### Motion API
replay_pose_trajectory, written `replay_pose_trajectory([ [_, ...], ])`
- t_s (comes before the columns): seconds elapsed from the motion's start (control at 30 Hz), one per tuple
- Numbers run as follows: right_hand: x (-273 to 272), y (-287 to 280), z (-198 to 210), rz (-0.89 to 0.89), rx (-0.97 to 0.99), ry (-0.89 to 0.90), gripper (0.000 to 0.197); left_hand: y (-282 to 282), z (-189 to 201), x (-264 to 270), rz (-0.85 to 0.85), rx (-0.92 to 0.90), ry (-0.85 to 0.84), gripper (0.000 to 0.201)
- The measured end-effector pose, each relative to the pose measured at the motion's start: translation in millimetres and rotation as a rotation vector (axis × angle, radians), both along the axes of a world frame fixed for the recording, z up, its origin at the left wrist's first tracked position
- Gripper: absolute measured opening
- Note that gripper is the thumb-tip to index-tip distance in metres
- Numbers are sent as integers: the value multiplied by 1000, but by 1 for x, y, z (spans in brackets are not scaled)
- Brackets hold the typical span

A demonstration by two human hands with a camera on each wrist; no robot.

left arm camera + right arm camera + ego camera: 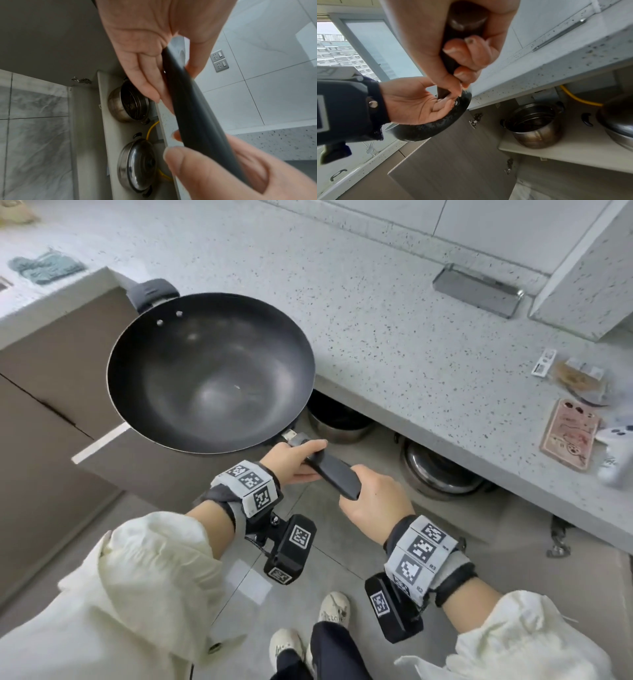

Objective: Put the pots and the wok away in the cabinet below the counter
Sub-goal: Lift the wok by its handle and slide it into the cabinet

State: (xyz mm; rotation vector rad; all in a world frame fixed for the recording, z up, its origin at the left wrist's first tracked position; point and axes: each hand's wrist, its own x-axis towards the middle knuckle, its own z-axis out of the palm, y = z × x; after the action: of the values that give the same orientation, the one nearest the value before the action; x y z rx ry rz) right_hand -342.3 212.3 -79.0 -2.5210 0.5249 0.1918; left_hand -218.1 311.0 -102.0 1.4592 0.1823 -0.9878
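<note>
Black steel wok (210, 371) hangs in the air over the open cabinet door (144, 463), its far rim above the tabletop (394, 330) edge. Two pots (337, 421) sit on the shelf (573, 152) below. The left hand (291, 462) cups the handle (334, 470) near the bowl; the right hand (375, 503) is clenched round its end.

My counter (376, 313) is speckled grey stone; on it lie a metal tray (478, 289), a phone (570, 434), a white controller (616, 453), small packets (579, 374) and, far left, a teal cloth (46, 266); my cabinet shelf (570, 152) below carries an open pot (534, 124) and, beside it, a lidded pot (442, 470).
</note>
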Motion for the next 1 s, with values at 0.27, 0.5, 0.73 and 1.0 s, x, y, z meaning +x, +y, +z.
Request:
replay_pose_trajectory([
  [0.27, -65, 8, -12, -47, 15, 58, 28, 8, -18, -62, -46, 8, 35, 19],
  [0.5, -107, -18, -31, -27, -28, 123, 25, -18, -47, -109, -32, 3, 116, 16],
  [0.73, -140, -48, -86, -21, 13, 224, 12, -45, -107, -147, -35, 64, 159, 14],
  [1.0, -145, -76, -181, -18, 88, 318, 21, -72, -210, -158, -2, 101, 290, 17],
])
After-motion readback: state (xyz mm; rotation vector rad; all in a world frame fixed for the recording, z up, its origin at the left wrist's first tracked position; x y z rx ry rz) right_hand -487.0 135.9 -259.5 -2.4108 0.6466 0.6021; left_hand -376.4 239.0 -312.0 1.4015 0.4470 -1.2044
